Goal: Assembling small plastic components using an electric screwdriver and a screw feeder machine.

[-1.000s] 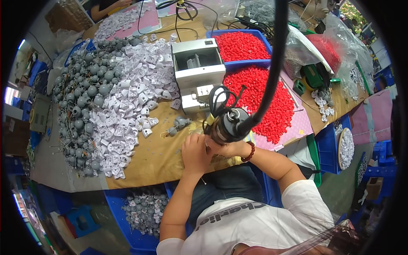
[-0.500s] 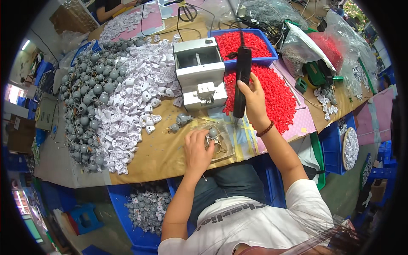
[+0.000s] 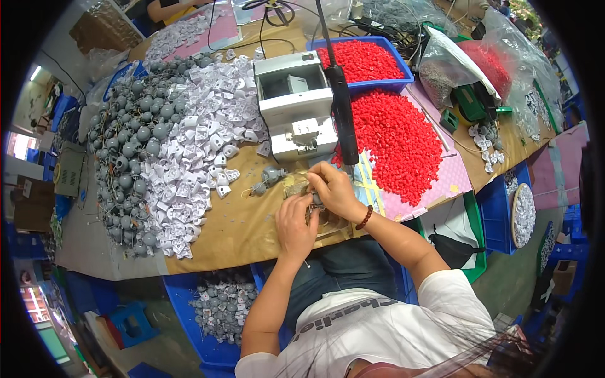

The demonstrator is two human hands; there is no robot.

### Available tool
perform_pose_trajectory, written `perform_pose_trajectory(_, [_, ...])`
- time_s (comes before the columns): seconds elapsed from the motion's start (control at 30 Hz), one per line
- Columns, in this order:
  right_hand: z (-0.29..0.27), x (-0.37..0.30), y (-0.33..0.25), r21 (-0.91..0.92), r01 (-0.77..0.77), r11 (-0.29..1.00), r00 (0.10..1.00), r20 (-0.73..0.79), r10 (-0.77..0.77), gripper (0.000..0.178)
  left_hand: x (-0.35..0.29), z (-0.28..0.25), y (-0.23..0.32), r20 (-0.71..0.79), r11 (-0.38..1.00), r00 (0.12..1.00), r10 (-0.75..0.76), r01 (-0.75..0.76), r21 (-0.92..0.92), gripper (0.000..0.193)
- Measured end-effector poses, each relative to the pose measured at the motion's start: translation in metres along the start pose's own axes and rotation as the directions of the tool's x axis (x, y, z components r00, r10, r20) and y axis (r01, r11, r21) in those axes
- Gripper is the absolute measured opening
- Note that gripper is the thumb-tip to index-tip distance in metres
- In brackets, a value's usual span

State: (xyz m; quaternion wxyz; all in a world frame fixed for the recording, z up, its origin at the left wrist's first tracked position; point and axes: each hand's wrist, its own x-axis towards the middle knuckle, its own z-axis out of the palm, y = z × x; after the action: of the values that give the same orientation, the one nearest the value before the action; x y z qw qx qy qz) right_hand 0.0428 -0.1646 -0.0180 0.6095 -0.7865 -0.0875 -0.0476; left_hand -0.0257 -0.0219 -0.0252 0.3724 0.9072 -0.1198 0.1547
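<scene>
My left hand [image 3: 296, 225] is closed round a grey ball-shaped part [image 3: 316, 200] on a clear, flat fixture [image 3: 331, 225] at the table's front edge. Fingers of my right hand [image 3: 336, 194] are bent together over the same spot; what they pinch is hidden. A black electric screwdriver [image 3: 343, 110] hangs upright just beyond my right hand, tip down and untouched. A grey ball-shaped assembly [image 3: 270, 178] lies left of the fixture, near a white machine [image 3: 296, 110] with an open top.
White plastic pieces [image 3: 208, 138] and grey ball parts with wires [image 3: 132, 151] are heaped at left. Small red pieces [image 3: 397, 145] lie piled at right, with more in a blue tray [image 3: 403, 83]. A blue bin [image 3: 183, 315] stands below the table. Another person's arm [image 3: 167, 9] shows at far left.
My right hand has let go of the screwdriver and come down to the fixture beside my left hand. The screwdriver now hangs farther left, by the white machine.
</scene>
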Motion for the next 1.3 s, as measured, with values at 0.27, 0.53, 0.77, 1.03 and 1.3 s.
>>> perform_pose_trajectory(0.27, [-0.012,0.004,-0.010,0.265,-0.321,0.909,0.898,0.389,0.204,0.019,-0.019,-0.030,-0.006,-0.025,0.978,1.000,-0.001,-0.004,-0.208,0.034])
perform_pose_trajectory(0.53, [-0.099,0.002,0.015,0.155,-0.249,0.956,0.902,0.396,0.170,0.020,-0.098,-0.227,-0.045,0.682,0.944,0.661,-0.315,0.294,0.150,0.041])
perform_pose_trajectory(0.77, [-0.142,0.010,0.010,-0.140,-0.220,0.965,0.961,0.141,0.240,0.014,-0.013,-0.157,-0.094,0.120,0.887,0.990,-0.075,0.012,0.462,0.032])
perform_pose_trajectory(1.03, [-0.168,0.027,0.010,-0.718,0.409,0.562,0.911,0.355,-0.210,0.006,0.084,-0.095,-0.145,0.168,0.795,0.980,0.107,-0.186,0.578,0.025])
perform_pose_trajectory(1.3, [-0.154,0.031,0.039,-0.768,0.536,0.350,0.836,0.540,-0.095,0.005,0.063,-0.139,-0.038,-0.064,0.997,0.997,-0.054,0.050,-0.056,0.015])
